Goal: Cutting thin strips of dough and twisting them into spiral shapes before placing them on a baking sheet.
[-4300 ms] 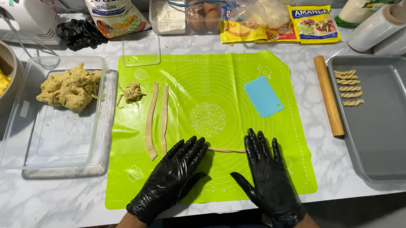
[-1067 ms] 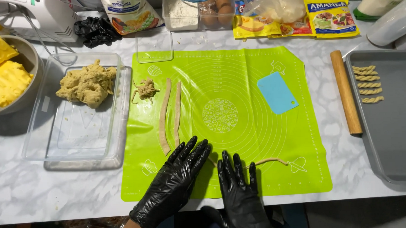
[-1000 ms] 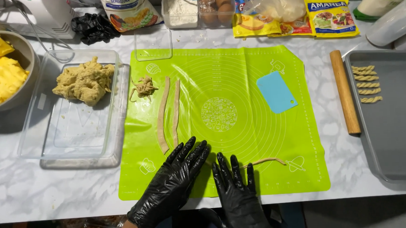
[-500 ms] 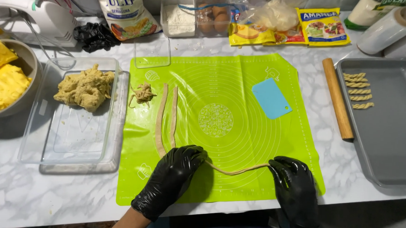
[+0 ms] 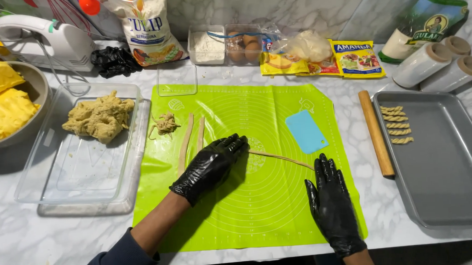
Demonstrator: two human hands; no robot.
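On the green mat (image 5: 281,220), we press both gloved hands flat, fingers together, on a thin dough rope (image 5: 281,158), left hand (image 5: 211,167) covering its left end, right hand (image 5: 332,205) touching its right end.

The left hand (image 5: 210,167) wears a shiny black glove that fits tight and shows small wrinkles. The right hand (image 5: 332,205) wears the same kind of black glove. A dark blue sleeve covers the left arm, up past the bare forearm.
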